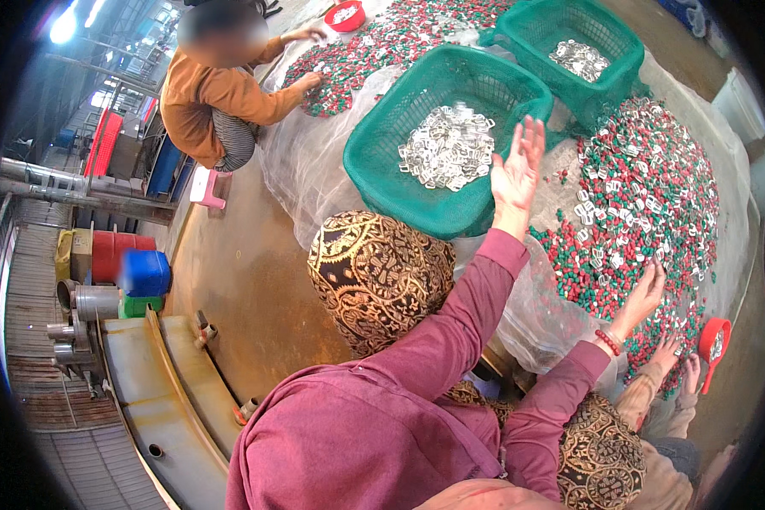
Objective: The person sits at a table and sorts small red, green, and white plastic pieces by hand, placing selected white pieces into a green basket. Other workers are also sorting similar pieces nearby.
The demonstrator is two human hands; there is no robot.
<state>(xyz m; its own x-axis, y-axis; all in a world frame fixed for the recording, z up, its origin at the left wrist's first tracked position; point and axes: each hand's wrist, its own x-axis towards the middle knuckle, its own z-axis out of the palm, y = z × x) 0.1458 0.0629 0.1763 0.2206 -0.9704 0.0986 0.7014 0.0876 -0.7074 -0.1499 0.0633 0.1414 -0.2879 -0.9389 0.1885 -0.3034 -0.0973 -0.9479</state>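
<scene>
My left hand (pixel 518 167) is raised at the right rim of a large green mesh-covered basket (pixel 370 170), palm up and fingers stretched out, holding nothing. Inside the basket lies a heap of pale, flat, buckle-like pieces (pixel 446 149); a few at its top look blurred. Lower on the right, my right hand (pixel 640 302), with a red bracelet at the wrist, reaches over a spread of small red and green pellets (pixel 603 276). Its fingers look loosely extended, with the tips among the pellets and more loose buckle-like pieces (pixel 637 212). Whether they touch one is unclear.
A second green basket (pixel 518 34) with similar pieces stands behind. Another person in orange (pixel 200 106) crouches at the far pellets. A neighbour's hands (pixel 670 353) work right of mine, beside a red scoop (pixel 712 333). Translucent sheeting (pixel 314 161) lies under the pellets.
</scene>
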